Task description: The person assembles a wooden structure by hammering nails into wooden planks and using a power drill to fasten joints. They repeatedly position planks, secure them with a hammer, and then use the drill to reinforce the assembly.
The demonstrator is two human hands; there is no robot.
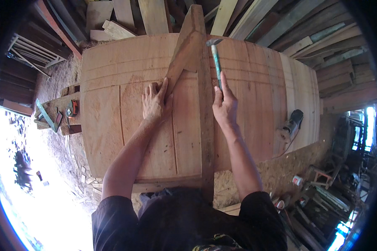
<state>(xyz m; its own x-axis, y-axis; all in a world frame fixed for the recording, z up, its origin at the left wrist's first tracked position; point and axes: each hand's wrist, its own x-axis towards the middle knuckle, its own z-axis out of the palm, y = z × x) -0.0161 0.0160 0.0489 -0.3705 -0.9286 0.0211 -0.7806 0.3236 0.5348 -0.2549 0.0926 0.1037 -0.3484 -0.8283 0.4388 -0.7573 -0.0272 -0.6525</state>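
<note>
Gripping a green-handled hammer [215, 56], the right hand [225, 106] is raised while the left hand [155, 101] lies flat, steadying the angled board [184, 52].

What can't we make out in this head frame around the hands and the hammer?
- Head view: right hand covers the lower teal handle of the steel-headed hammer, so its end is hidden.
- Any nail under the hammer head: too small to tell.
- Left hand covers where the diagonal wooden batten meets the wide plank panel.
- Grey power tool: too small and warped near the rim to tell its type.
</note>
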